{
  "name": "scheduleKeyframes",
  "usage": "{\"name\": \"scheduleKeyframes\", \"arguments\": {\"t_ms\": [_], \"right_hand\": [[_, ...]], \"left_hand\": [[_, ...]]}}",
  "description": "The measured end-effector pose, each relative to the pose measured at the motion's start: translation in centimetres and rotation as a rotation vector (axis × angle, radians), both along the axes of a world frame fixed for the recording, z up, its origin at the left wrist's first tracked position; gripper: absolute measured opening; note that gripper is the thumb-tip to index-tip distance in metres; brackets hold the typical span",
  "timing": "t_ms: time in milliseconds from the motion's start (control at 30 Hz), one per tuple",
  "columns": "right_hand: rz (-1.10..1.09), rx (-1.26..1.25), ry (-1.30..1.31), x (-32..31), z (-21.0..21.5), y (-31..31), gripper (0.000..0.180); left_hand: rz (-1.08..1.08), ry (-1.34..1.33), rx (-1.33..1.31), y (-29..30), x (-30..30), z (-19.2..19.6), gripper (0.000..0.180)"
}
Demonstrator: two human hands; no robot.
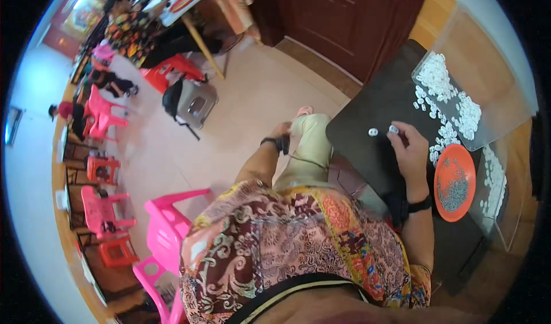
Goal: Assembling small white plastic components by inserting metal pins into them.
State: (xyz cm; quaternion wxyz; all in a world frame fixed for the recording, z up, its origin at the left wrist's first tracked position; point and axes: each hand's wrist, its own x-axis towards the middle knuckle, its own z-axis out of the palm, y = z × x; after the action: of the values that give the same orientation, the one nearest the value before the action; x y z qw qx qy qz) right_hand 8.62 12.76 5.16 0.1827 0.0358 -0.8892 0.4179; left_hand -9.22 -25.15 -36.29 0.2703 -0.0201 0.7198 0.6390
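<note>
My right hand [412, 150] is over the black tabletop [367, 106], thumb and forefinger pinching a small white plastic piece [393, 129] with dark spots on it. Just left of it lies a similar loose white piece [373, 132]. Down beside my knee in light trousers is my left hand [280, 131]; its fingers are small and partly hidden, so their state is unclear. An orange plate [469, 169] of small grey metal parts, perhaps screws, stands right of my right wrist. Heaps of white pieces [434, 77] spread beyond my right hand, partly in a clear plastic bin [488, 66].
Another clear container [505, 226] with white pieces stands at the right edge. A pink chair [166, 232] is at my left. Across the tiled floor are a grey box-like seat [198, 103], red stools [109, 250] and several people. A dark red door [338, 20] is ahead.
</note>
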Motion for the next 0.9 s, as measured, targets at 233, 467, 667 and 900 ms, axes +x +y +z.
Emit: {"name": "scheduleKeyframes", "arguments": {"t_ms": [233,467,667,900], "right_hand": [[0.023,0.037,0.089,0.2,-0.8,0.3,0.021],[-0.014,0.031,0.102,-0.1,-1.3,0.9,0.019],[-0.052,-0.034,0.162,0.8,-0.6,1.0,0.020],[0.081,-0.067,0.176,1.1,1.4,-1.2,0.021]], "left_hand": [[0.096,-0.203,0.014,6.0,1.3,20.5,0.041],[0.027,0.035,0.143,7.7,7.6,31.0,0.037],[-0.091,0.300,0.190,11.7,10.2,37.9,0.037],[-0.210,0.336,0.215,17.0,11.5,41.6,0.029]]}}
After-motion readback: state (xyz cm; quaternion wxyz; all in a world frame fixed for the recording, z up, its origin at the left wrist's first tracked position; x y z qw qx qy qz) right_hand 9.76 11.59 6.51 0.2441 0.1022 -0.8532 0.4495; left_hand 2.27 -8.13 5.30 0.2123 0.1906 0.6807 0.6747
